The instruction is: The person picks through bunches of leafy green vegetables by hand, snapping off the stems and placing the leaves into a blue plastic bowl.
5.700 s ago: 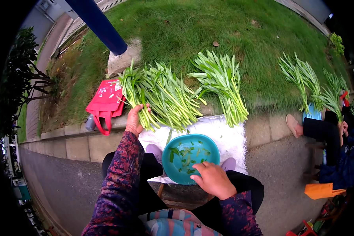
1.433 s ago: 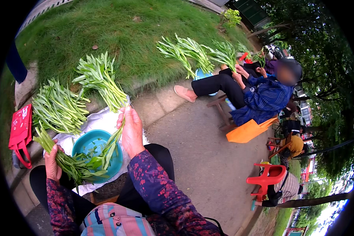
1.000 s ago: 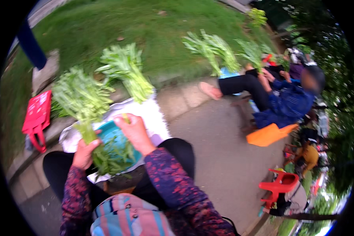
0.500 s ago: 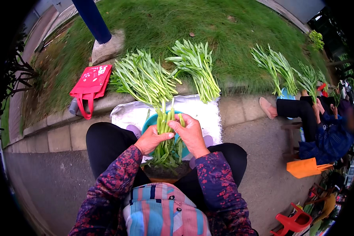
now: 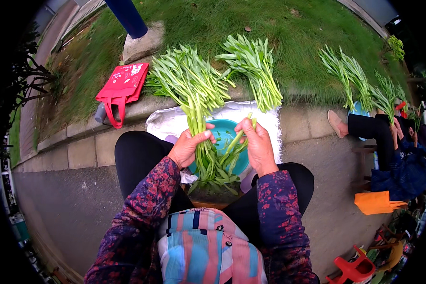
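My left hand (image 5: 189,146) is closed round a bunch of water spinach (image 5: 204,161), stems upward and leaves hanging down over my lap. In my right hand (image 5: 257,144) a separate few stems of water spinach (image 5: 233,152) are pinched, held out to the right of the bunch. Below and between my hands stands a teal basin (image 5: 225,130) with small green cut pieces in it. It rests on a white cloth (image 5: 163,118). Beyond lie two heaps of water spinach, a left heap (image 5: 189,78) and a right heap (image 5: 254,68), on the curb and grass.
A red bag (image 5: 123,85) and a grey bottle (image 5: 100,113) lie at the left on the curb. A blue post (image 5: 128,19) rises behind. At right another person (image 5: 388,142) sits with greens, beside an orange bag (image 5: 378,202). A red stool (image 5: 352,270) stands lower right.
My hands have moved apart. The right has drawn a few stems away from the bunch in my left, and the basin shows more between them. The whole view has shifted slightly.
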Available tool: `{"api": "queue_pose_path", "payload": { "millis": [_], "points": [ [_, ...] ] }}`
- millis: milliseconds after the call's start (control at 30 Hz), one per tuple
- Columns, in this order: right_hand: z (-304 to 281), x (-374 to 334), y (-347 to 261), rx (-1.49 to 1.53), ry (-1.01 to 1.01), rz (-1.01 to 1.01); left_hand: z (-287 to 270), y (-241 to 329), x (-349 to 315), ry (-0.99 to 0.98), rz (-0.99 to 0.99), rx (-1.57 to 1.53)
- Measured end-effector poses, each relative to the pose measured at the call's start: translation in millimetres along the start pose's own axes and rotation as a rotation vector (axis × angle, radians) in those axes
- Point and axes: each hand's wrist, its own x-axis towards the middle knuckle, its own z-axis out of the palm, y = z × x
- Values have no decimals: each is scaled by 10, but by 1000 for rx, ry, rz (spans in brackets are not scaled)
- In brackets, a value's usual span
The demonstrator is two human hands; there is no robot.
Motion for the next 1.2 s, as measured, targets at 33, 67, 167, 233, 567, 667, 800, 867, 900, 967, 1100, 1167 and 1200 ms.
{"api": "queue_pose_path", "payload": {
  "millis": [33, 67, 167, 233, 567, 667, 800, 867, 900, 967, 1100, 1167, 1200],
  "points": [
    [-57, 24, 18, 60, 11, -41, -33, 31, -1, 20, 18, -21],
    [-110, 45, 33, 118, 24, -81, -74, 65, -1, 36, 45, -40],
    [-232, 32, -106, 368, -10, -58, -246, 165, -4, 65, 131, -110],
    [-276, 32, -188, 483, -8, -124, -332, 210, 3, 73, 183, -152],
    [-681, -12, -425, 513, 431, -235, -603, 399, -44, 167, 314, -247],
    [-704, -39, -541, 479, 567, -304, -672, 424, -50, 171, 334, -292],
    [-848, -64, -608, 350, 660, -439, -709, 450, -78, 224, 360, -266],
    [-840, -78, -659, 200, 707, -486, -667, 434, -100, 221, 350, -167],
    [-815, -81, -643, 169, 702, -482, -608, 407, -100, 217, 342, -122],
    [-679, -69, -575, 58, 586, -361, -478, 358, -76, 197, 289, -59],
    [-177, -61, -366, -203, 201, -114, -184, 227, -94, 172, 163, 28],
    [-13, -44, -158, -239, 57, -100, 3, 148, -38, 156, 80, 16],
    [53, -19, -9, -239, -4, -120, 16, 96, -29, 122, 48, -5]
  ]
}}
